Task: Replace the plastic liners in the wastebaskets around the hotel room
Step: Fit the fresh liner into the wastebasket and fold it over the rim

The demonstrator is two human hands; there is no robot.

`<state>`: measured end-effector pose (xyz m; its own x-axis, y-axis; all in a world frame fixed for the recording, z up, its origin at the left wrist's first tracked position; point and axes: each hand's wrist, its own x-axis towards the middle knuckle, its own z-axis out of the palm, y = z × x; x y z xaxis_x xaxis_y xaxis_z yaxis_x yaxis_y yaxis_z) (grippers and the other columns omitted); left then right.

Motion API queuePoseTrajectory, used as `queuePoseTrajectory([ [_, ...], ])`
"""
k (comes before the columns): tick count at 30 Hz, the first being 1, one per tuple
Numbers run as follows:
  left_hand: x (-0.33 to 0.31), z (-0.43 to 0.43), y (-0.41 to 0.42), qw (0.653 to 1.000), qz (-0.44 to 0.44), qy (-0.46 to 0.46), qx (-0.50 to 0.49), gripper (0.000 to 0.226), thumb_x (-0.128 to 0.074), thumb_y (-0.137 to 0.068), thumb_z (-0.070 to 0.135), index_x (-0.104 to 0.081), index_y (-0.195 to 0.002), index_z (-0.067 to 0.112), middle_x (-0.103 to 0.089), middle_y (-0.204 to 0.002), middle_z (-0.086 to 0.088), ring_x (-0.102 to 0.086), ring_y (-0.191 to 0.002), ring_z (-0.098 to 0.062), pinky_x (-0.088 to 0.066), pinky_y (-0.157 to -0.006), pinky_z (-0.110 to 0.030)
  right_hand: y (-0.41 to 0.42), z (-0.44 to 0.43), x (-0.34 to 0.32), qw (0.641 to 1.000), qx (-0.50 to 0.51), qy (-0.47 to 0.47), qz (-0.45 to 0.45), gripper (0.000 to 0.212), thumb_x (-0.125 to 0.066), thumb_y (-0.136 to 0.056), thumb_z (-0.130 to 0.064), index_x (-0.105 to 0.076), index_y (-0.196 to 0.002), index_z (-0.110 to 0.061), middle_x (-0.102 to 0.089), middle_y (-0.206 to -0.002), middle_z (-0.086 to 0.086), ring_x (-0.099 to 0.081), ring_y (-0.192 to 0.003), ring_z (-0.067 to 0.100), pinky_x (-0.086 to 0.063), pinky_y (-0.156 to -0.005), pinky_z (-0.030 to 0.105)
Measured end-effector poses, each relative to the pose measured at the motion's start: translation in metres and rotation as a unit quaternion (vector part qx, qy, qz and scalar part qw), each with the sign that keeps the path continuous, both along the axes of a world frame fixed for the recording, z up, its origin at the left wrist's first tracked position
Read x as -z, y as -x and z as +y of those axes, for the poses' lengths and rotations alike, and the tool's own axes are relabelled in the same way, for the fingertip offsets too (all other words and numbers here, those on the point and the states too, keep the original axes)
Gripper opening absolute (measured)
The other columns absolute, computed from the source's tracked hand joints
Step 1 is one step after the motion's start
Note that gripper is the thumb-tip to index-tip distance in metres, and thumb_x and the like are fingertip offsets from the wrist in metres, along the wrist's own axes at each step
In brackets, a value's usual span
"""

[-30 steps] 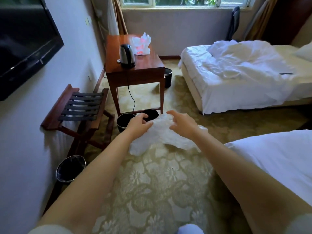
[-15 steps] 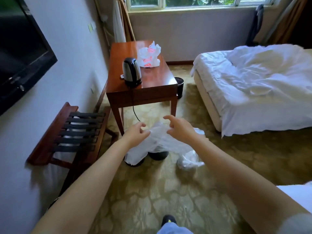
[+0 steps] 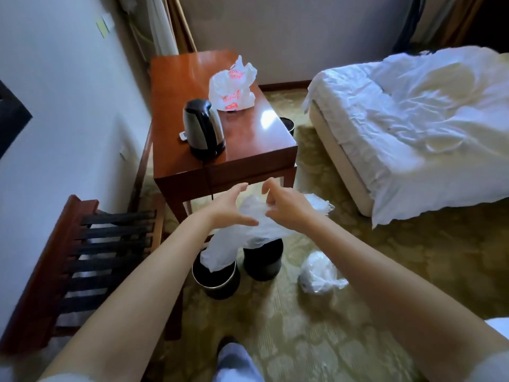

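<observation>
Nearest to me, one slatted luggage rack (image 3: 82, 257) stands against the wall on my left. Just past it, two black wastebaskets stand side by side on the carpet (image 3: 385, 271): the left wastebasket (image 3: 217, 282) and the right wastebasket (image 3: 263, 264). One crumpled clear bag (image 3: 316, 271) lies to their right.

Above them I hold one translucent liner (image 3: 248, 232). The fingers of my right hand (image 3: 289, 208) are curled and pinch its top edge. My left hand (image 3: 228, 208) has straight, spread fingers, with only the thumb against the plastic. The liner hangs down, its lower end at the left wastebasket's rim.

Farther on, one wooden surface (image 3: 248, 139) carries one kettle (image 3: 202, 128) and one white bag with red print (image 3: 231, 89). A third wastebasket (image 3: 287, 125) peeks out behind its far right corner. Beyond that is one unmade bed (image 3: 413, 119).
</observation>
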<state>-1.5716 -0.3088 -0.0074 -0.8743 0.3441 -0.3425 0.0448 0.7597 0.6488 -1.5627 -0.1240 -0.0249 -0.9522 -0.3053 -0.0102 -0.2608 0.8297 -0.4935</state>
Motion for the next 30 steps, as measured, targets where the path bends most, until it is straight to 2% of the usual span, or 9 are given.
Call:
queuePoseTrajectory([
  [4,0.025,0.004,0.061,0.997,-0.049,0.004,0.065,0.073,-0.080,-0.073,0.036,-0.045,-0.137,0.025,-0.054,-0.126,0.004,-0.050,-0.105,-0.012,-0.040,-0.090,-0.024,0.044,-0.004,0.005,0.997,-0.012,-0.065,0.032,0.033,-0.060,-0.087,-0.013,-0.045,-0.117,-0.015,-0.065,-0.097,0.002,-0.059,-0.083,0.027,-0.043,-0.068,0.036],
  [6,0.044,0.009,0.089,0.996,-0.038,0.020,0.076,0.036,-0.078,-0.076,0.035,-0.061,-0.105,0.022,-0.058,-0.094,0.004,-0.052,-0.083,-0.010,-0.039,-0.072,-0.018,0.064,0.000,0.013,0.992,-0.020,-0.099,0.079,0.033,-0.061,-0.085,-0.009,-0.051,-0.116,-0.013,-0.067,-0.097,0.003,-0.061,-0.087,0.027,-0.043,-0.072,0.037],
  [7,0.054,0.013,0.101,0.996,-0.037,0.020,0.076,0.023,-0.077,-0.078,0.032,-0.059,-0.084,0.018,-0.055,-0.079,0.003,-0.051,-0.070,-0.009,-0.037,-0.061,-0.015,0.072,0.002,0.020,0.987,-0.027,-0.111,0.109,0.034,-0.064,-0.081,-0.006,-0.056,-0.114,-0.012,-0.068,-0.097,0.004,-0.063,-0.090,0.028,-0.046,-0.075,0.038],
  [9,0.076,0.023,0.119,0.996,-0.049,0.016,0.066,0.037,-0.074,-0.081,0.024,-0.044,-0.062,0.015,-0.049,-0.062,-0.001,-0.047,-0.054,-0.009,-0.033,-0.049,-0.015,0.089,0.008,0.034,0.979,-0.036,-0.123,0.161,0.038,-0.075,-0.070,-0.002,-0.064,-0.105,-0.011,-0.069,-0.098,0.005,-0.065,-0.095,0.029,-0.050,-0.081,0.041],
  [11,0.099,0.035,0.135,0.998,-0.034,0.023,0.042,0.043,-0.072,-0.082,0.020,-0.039,-0.056,0.015,-0.049,-0.055,-0.001,-0.048,-0.053,-0.013,-0.035,-0.051,-0.023,0.107,0.015,0.050,0.973,-0.028,-0.116,0.199,0.040,-0.081,-0.062,-0.003,-0.066,-0.098,-0.011,-0.069,-0.099,0.005,-0.065,-0.097,0.029,-0.054,-0.081,0.042],
  [17,0.196,0.065,0.184,0.998,-0.035,0.022,-0.051,0.038,-0.066,-0.085,0.019,-0.041,-0.057,0.015,-0.047,-0.053,-0.001,-0.051,-0.055,-0.017,-0.043,-0.059,-0.028,0.156,0.034,0.135,0.950,0.043,-0.024,0.308,0.025,-0.078,-0.068,-0.008,-0.063,-0.088,-0.007,-0.060,-0.085,0.008,-0.058,-0.077,0.027,-0.049,-0.063,0.033],
  [20,0.261,0.074,0.200,0.995,-0.024,0.004,-0.092,0.037,-0.064,-0.088,0.019,-0.042,-0.059,0.016,-0.049,-0.055,-0.002,-0.050,-0.054,-0.016,-0.038,-0.052,-0.025,0.166,0.047,0.209,0.959,0.097,0.042,0.263,0.021,-0.074,-0.076,-0.016,-0.059,-0.089,-0.008,-0.059,-0.081,0.002,-0.051,-0.066,0.018,-0.041,-0.053,0.028],
  [25,0.370,0.079,0.213,0.994,-0.014,-0.027,-0.105,0.023,-0.062,-0.089,0.025,-0.055,-0.069,0.016,-0.060,-0.068,-0.005,-0.057,-0.062,-0.018,-0.042,-0.058,-0.028,0.176,0.061,0.350,0.981,0.131,0.059,0.130,0.017,-0.061,-0.091,-0.024,-0.059,-0.100,-0.010,-0.057,-0.091,-0.001,-0.055,-0.075,0.021,-0.038,-0.062,0.032],
  [30,0.469,0.077,0.223,0.991,0.031,-0.023,-0.128,0.032,-0.061,-0.089,0.027,-0.063,-0.090,-0.005,-0.068,-0.084,-0.017,-0.061,-0.072,-0.026,-0.041,-0.057,-0.027,0.183,0.066,0.475,0.976,0.184,0.106,0.053,0.017,-0.060,-0.091,-0.030,-0.057,-0.097,-0.015,-0.054,-0.087,-0.007,-0.052,-0.075,0.015,-0.038,-0.064,0.030],
])
